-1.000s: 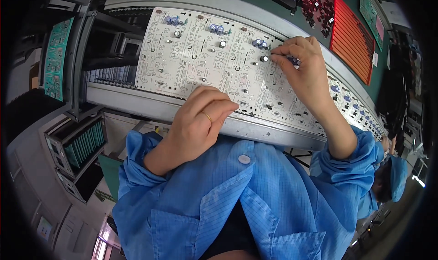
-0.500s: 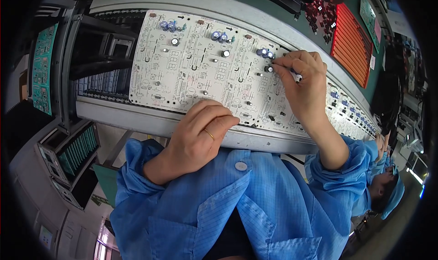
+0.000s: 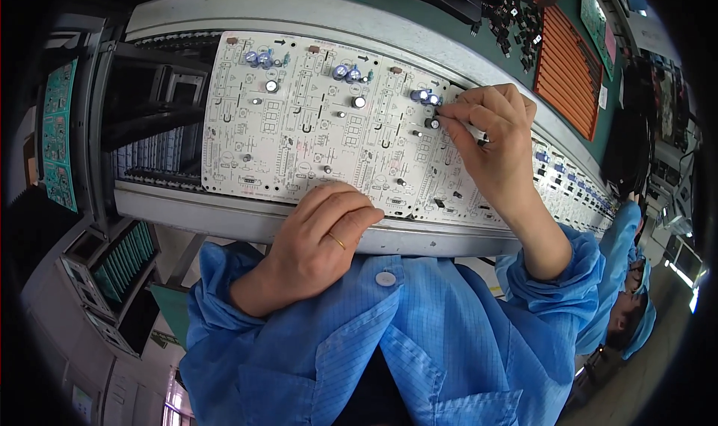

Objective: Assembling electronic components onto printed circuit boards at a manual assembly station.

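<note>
A white printed circuit board panel lies across the conveyor, with several components standing on it. My right hand is over its right part, thumb and fingertips pinched together just behind a black capacitor. Whatever sits between those fingertips is too small to make out. Close by stand blue capacitors. My left hand, a ring on one finger, rests at the panel's front edge by the rail. Its fingers are curled closed, hiding anything inside.
Metal conveyor rails run along the front and back of the panel. Behind are an orange ribbed tray and a pile of small dark parts. More populated boards continue rightward, where a co-worker in a blue cap sits.
The panel appears slightly lower and further left in the picture. My right hand stays pinched near the black capacitor, its fingertips a little lower and left. My left hand remains curled at the edge.
</note>
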The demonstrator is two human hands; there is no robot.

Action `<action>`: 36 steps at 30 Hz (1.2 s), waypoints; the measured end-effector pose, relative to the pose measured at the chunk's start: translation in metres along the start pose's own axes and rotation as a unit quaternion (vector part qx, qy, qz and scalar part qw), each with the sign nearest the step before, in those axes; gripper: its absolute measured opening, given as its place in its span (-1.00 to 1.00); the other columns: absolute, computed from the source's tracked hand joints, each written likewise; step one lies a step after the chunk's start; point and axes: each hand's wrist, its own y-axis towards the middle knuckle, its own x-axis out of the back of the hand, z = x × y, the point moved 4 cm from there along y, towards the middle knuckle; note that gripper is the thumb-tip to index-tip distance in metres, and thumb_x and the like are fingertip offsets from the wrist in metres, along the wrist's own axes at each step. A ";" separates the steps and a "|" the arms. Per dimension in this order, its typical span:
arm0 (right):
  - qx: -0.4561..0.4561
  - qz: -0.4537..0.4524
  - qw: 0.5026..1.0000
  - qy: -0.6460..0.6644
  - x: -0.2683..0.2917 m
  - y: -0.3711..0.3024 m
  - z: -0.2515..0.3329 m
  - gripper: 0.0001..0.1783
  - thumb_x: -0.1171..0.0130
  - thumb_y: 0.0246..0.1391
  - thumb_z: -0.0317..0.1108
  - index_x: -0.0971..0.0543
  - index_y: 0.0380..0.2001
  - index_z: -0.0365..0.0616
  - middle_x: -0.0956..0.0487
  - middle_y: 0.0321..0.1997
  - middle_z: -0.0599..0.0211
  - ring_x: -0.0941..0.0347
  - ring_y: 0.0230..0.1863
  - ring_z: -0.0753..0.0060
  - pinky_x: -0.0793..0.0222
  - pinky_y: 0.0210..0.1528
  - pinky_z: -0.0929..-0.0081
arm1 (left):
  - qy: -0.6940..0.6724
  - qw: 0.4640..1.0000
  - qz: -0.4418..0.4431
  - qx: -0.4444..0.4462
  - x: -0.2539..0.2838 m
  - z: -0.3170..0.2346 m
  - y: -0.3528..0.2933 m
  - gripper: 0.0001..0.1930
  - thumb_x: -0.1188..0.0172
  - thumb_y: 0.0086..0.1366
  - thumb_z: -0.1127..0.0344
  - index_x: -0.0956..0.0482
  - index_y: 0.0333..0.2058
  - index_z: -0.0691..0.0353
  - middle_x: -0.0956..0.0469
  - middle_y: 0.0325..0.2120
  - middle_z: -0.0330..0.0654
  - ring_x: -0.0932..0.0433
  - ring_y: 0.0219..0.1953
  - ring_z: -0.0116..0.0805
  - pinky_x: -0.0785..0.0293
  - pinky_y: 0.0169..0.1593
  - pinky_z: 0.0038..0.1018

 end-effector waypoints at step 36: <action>-0.047 -0.218 0.943 -0.248 0.097 0.028 -0.252 -0.87 -0.27 0.07 -0.38 -0.64 -0.27 -0.07 -0.61 -0.18 0.26 -0.44 -0.13 0.01 -0.34 -0.02 0.24 | -0.001 0.998 0.065 0.020 -0.001 -0.002 0.010 -0.76 -0.30 0.01 0.63 -0.63 -0.29 0.28 -0.59 -0.31 -0.10 -0.59 -0.22 -0.09 -0.56 -0.15 -0.28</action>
